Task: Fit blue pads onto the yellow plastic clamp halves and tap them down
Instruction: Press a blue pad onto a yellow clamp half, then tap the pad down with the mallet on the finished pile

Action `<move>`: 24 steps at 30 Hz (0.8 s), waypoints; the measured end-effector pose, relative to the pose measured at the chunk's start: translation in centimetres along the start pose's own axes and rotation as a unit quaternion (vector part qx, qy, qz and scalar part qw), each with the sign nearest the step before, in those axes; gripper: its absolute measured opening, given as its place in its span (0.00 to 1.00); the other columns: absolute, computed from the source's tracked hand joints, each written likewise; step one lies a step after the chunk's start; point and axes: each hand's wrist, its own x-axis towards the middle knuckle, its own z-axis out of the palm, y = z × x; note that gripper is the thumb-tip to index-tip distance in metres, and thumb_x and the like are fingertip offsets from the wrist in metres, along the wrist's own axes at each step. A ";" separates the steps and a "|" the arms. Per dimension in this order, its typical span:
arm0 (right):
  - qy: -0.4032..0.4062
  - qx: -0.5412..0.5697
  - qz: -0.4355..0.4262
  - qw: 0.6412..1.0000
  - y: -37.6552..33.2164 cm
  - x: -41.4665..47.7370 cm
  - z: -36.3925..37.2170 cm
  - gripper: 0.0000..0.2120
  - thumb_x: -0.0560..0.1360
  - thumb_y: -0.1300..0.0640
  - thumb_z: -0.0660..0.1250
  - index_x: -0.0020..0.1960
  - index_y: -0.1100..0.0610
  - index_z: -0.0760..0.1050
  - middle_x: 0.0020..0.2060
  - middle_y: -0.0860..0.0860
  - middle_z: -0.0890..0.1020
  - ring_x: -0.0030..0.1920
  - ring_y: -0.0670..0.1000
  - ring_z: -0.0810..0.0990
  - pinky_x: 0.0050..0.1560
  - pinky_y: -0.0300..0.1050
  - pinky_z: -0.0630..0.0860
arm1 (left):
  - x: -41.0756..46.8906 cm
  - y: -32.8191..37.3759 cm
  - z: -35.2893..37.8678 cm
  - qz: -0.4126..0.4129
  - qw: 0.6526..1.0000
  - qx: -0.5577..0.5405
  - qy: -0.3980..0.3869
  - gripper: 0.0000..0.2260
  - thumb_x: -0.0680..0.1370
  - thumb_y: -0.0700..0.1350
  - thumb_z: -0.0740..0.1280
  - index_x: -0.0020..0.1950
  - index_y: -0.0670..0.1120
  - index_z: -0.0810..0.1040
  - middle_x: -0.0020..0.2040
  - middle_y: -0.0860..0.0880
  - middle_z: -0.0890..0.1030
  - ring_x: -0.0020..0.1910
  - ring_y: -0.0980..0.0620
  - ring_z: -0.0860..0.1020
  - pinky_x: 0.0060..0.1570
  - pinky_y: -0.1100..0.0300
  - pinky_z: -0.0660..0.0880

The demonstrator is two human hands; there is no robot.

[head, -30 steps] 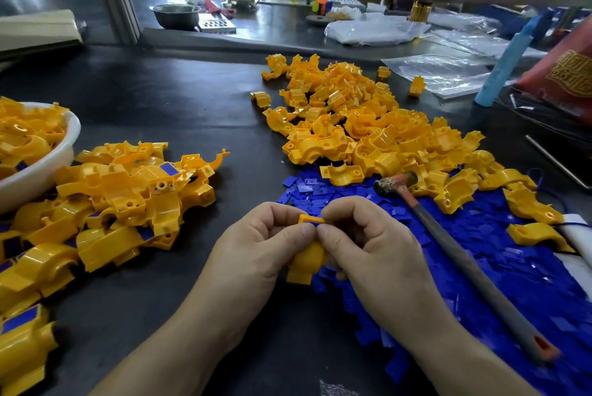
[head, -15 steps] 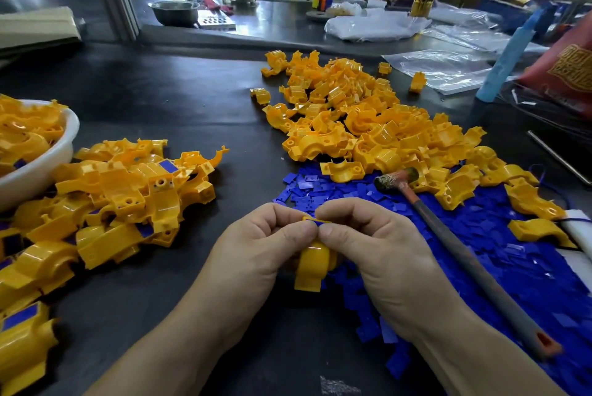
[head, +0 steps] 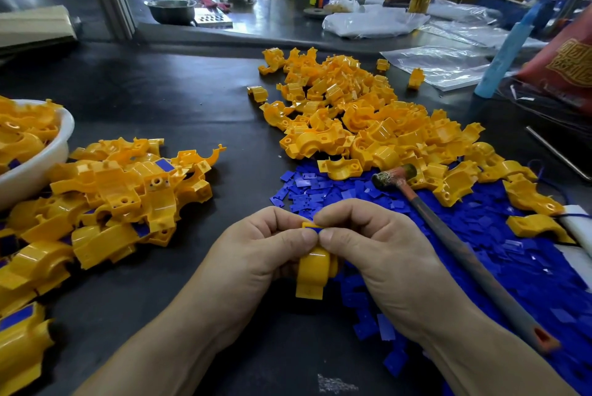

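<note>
Both hands, left [head: 256, 254] and right [head: 378, 254], pinch one clamp half [head: 312, 274] above the table, thumbs pressed together on the pad [head: 312, 226], probably to seat it. The hammer [head: 448, 235] lies near for tapping.

no legible text or numbers; gold printed characters on the red bag [head: 567, 65] at right are unreadable

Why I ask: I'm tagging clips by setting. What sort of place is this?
Probably a factory hand-assembly bench: a heap of identical yellow clamp halves, loose blue pads with a hammer lying on them, and a clamp half gripped by left hand and right hand.
</note>
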 end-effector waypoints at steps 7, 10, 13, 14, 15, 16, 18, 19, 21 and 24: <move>0.006 -0.056 -0.038 0.998 -0.4 -0.3 0.2 0.08 0.75 0.59 0.68 0.46 0.46 0.81 0.40 0.47 0.83 0.40 0.45 0.81 0.38 0.37 0.78 | -0.3 0.0 0.0 0.010 1.000 0.026 0.010 0.09 0.64 0.51 0.74 0.41 0.50 0.84 0.43 0.42 0.85 0.44 0.42 0.85 0.46 0.48 0.82; 0.010 -0.070 -0.028 0.997 -0.2 -0.3 0.4 0.08 0.75 0.57 0.68 0.47 0.44 0.80 0.41 0.46 0.82 0.40 0.44 0.81 0.38 0.36 0.78 | -0.4 0.4 0.1 0.009 0.997 0.075 0.034 0.09 0.65 0.52 0.73 0.43 0.52 0.84 0.43 0.45 0.86 0.44 0.45 0.85 0.45 0.50 0.83; 0.069 -0.223 -0.047 0.971 -0.3 -0.2 -0.4 0.09 0.74 0.48 0.65 0.52 0.36 0.74 0.44 0.39 0.79 0.44 0.39 0.78 0.39 0.32 0.77 | 0.4 0.5 -0.9 0.048 0.967 0.218 0.124 0.05 0.72 0.53 0.72 0.46 0.62 0.80 0.42 0.58 0.85 0.39 0.58 0.83 0.34 0.60 0.82; 0.104 -0.299 -0.062 0.946 -0.4 -0.3 -1.1 0.12 0.73 0.45 0.64 0.55 0.34 0.71 0.45 0.38 0.77 0.46 0.38 0.77 0.38 0.32 0.76 | 0.6 0.5 -1.5 0.057 0.945 0.278 0.163 0.05 0.75 0.54 0.70 0.47 0.65 0.79 0.42 0.63 0.83 0.39 0.60 0.82 0.32 0.62 0.80; 0.136 -0.377 -0.073 0.913 -0.6 -0.4 -2.1 0.15 0.73 0.44 0.63 0.60 0.36 0.70 0.46 0.37 0.76 0.46 0.38 0.75 0.37 0.32 0.74 | 0.9 0.5 -2.0 0.058 0.925 0.321 0.194 0.03 0.76 0.54 0.68 0.46 0.65 0.79 0.42 0.65 0.81 0.39 0.59 0.81 0.31 0.62 0.79; 0.159 -0.450 -0.072 0.875 -0.8 -0.4 -3.2 0.18 0.73 0.43 0.62 0.62 0.39 0.71 0.49 0.36 0.75 0.48 0.38 0.74 0.41 0.31 0.71 | 1.0 0.4 -2.6 0.054 0.910 0.349 0.217 0.03 0.78 0.55 0.67 0.45 0.63 0.79 0.41 0.63 0.81 0.39 0.57 0.80 0.34 0.59 0.80; 0.178 -0.580 -0.025 0.795 -1.3 -0.5 -5.4 0.19 0.74 0.43 0.62 0.64 0.43 0.71 0.54 0.41 0.75 0.52 0.41 0.71 0.46 0.39 0.68 | 1.4 0.1 -3.5 0.049 0.886 0.397 0.237 0.06 0.79 0.54 0.65 0.44 0.60 0.78 0.39 0.59 0.80 0.40 0.57 0.78 0.40 0.53 0.81; 0.177 -0.624 0.011 0.761 -1.4 -0.6 -6.4 0.20 0.74 0.42 0.61 0.65 0.44 0.70 0.54 0.43 0.75 0.54 0.44 0.71 0.45 0.41 0.68 | 1.6 0.0 -3.8 0.046 0.874 0.421 0.236 0.06 0.80 0.54 0.64 0.45 0.60 0.78 0.39 0.59 0.80 0.40 0.57 0.78 0.40 0.53 0.80; 0.153 -0.668 0.084 0.724 -1.3 -0.9 -7.9 0.21 0.74 0.39 0.61 0.66 0.43 0.67 0.55 0.44 0.74 0.54 0.47 0.72 0.44 0.43 0.71 | 1.9 -0.1 -4.0 0.050 0.848 0.475 0.230 0.07 0.81 0.55 0.62 0.50 0.58 0.80 0.40 0.59 0.79 0.40 0.59 0.77 0.40 0.55 0.79; 0.095 -0.695 0.153 0.696 -0.7 -1.4 -8.8 0.23 0.74 0.36 0.60 0.66 0.43 0.65 0.50 0.45 0.72 0.50 0.47 0.72 0.45 0.43 0.76 | 2.0 -0.1 -4.3 0.037 0.800 0.558 0.215 0.18 0.79 0.61 0.61 0.63 0.55 0.78 0.54 0.56 0.79 0.50 0.58 0.76 0.49 0.54 0.79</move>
